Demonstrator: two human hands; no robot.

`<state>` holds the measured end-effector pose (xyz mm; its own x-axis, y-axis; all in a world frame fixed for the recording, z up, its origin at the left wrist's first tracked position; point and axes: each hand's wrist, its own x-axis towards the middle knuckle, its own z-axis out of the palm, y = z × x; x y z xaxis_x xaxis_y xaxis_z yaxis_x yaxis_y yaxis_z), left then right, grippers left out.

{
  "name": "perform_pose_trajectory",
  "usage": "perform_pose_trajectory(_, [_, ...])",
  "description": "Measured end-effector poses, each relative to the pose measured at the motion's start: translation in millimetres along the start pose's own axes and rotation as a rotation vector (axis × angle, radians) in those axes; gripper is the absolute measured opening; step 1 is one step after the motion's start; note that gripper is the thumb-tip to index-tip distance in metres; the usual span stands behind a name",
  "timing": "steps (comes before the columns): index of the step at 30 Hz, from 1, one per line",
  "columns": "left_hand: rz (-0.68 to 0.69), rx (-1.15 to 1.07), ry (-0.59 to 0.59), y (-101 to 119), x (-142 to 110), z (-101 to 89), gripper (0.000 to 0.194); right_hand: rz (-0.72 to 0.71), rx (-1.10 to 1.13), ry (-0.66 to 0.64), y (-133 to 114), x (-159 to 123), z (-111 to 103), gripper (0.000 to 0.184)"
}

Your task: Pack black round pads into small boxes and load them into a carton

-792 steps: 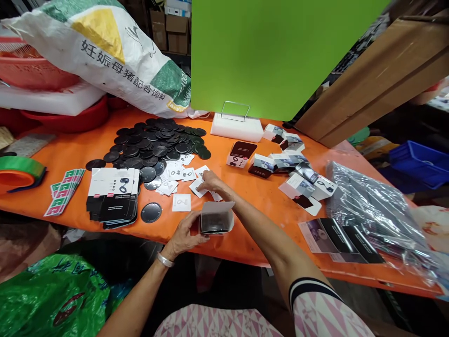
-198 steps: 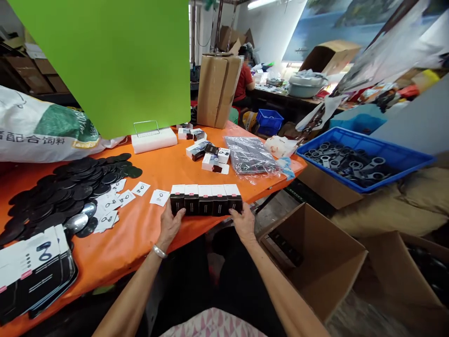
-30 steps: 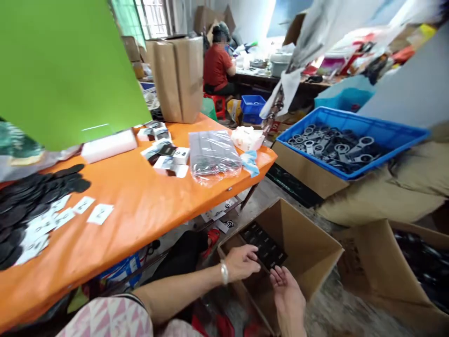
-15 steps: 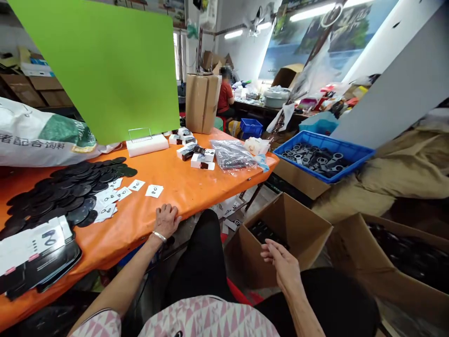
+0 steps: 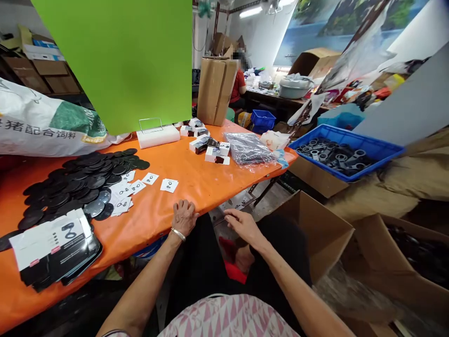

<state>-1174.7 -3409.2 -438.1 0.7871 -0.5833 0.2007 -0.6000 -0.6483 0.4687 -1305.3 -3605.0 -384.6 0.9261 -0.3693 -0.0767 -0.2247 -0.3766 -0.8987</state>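
Note:
My left hand point(image 5: 184, 217) rests palm-down on the front edge of the orange table point(image 5: 196, 187), holding nothing, with a bangle on its wrist. My right hand point(image 5: 243, 224) hangs empty just off that edge, above the floor, beside an open cardboard carton point(image 5: 315, 229). Its contents are out of sight. Nearest my left hand lie small white printed cards point(image 5: 169, 185), with more against a heap of flat black discs point(image 5: 84, 182). A stack of black-and-white packaging sleeves point(image 5: 56, 248) sits at the table's front left.
Small boxes point(image 5: 210, 152) and a clear bag of black items point(image 5: 249, 149) stand further along the table. A white block with a wire stand point(image 5: 157, 135) sits before a green board point(image 5: 115, 61). A blue tray of metal parts point(image 5: 345, 157) rests on a carton at right.
My view has swung back toward the table. My right hand has risen out of the carton to near the table edge, and my left hand has moved right along that edge.

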Motion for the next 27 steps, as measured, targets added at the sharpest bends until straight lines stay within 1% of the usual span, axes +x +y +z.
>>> perform_pose_trajectory(2, [-0.035, -0.108, 0.033, 1.5, 4.9, -1.2, 0.016, -0.071, -0.051, -0.096, -9.9, 17.7, -5.1, 0.027])
perform_pose_trajectory(3, [-0.061, -0.159, 0.051, 3.5, 10.3, -1.8, 0.019, -0.093, -0.067, -0.14, -14.0, 28.6, -10.6, 0.027])
perform_pose_trajectory(4, [-0.09, -0.207, 0.06, 6.3, 18.1, -2.2, 0.026, -0.101, -0.083, -0.17, -18.0, 41.4, -17.7, 0.026])
perform_pose_trajectory(5, [-0.118, -0.256, 0.061, 10.1, 28.5, -2.1, 0.034, -0.103, -0.099, -0.177, -22.2, 56.6, -26.0, 0.025])
perform_pose_trajectory(7, [-0.155, -0.362, 0.053, 20.0, 56.3, 0.2, 0.041, -0.103, -0.136, -0.128, -31.6, 94.5, -43.6, 0.022])
perform_pose_trajectory(9, [-0.182, -0.474, 0.041, 31.6, 90.8, 7.0, 0.041, -0.127, -0.19, -0.062, -41.7, 141.8, -58.8, 0.018])
perform_pose_trajectory(11, [-0.214, -0.574, -0.005, 43.2, 127.0, 18.9, 0.042, -0.162, -0.26, 0.0, -49.9, 196.5, -68.9, 0.013])
perform_pose_trajectory(14, [-0.238, -0.651, -0.118, 56.0, 172.9, 42.3, 0.047, -0.158, -0.333, 0.115, -54.8, 287.5, -73.3, 0.012])
perform_pose_trajectory(16, [-0.215, -0.651, -0.168, 59.0, 192.0, 58.3, 0.047, -0.135, -0.357, 0.157, -52.9, 351.5, -69.8, 0.013])
perform_pose_trajectory(18, [-0.16, -0.597, -0.209, 57.2, 199.0, 73.3, 0.044, -0.124, -0.393, 0.153, -48.5, 416.3, -61.3, 0.018])
perform_pose_trajectory(20, [-0.085, -0.496, -0.216, 52.5, 194.4, 87.2, 0.039, -0.116, -0.446, 0.139, -43.2, 479.3, -47.9, 0.022])
perform_pose_trajectory(21, [-0.046, -0.449, -0.191, 50.0, 189.1, 93.3, 0.037, -0.111, -0.478, 0.129, -40.7, 509.1, -39.5, 0.025])
perform_pose_trajectory(22, [-0.007, -0.408, -0.142, 47.7, 183.0, 98.4, 0.033, -0.107, -0.508, 0.12, -38.6, 537.1, -30.3, 0.029])
perform_pose_trajectory(23, [0.029, -0.375, -0.1, 45.7, 177.0, 102.0, 0.032, -0.102, -0.537, 0.112, -37.1, 563.0, -20.9, 0.035])
perform_pose_trajectory(24, [0.072, -0.35, -0.083, 44.0, 172.0, 104.0, 0.03, -0.097, -0.566, 0.109, -36.4, 586.5, -11.6, 0.04])
perform_pose_trajectory(25, [0.11, -0.332, -0.084, 42.6, 168.6, 104.0, 0.027, -0.095, -0.592, 0.115, -36.5, 607.4, -2.7, 0.044])
perform_pose_trajectory(27, [0.138, -0.31, -0.097, 40.1, 168.0, 98.9, 0.02, -0.103, -0.628, 0.141, -40.0, 642.3, 12.2, 0.049])
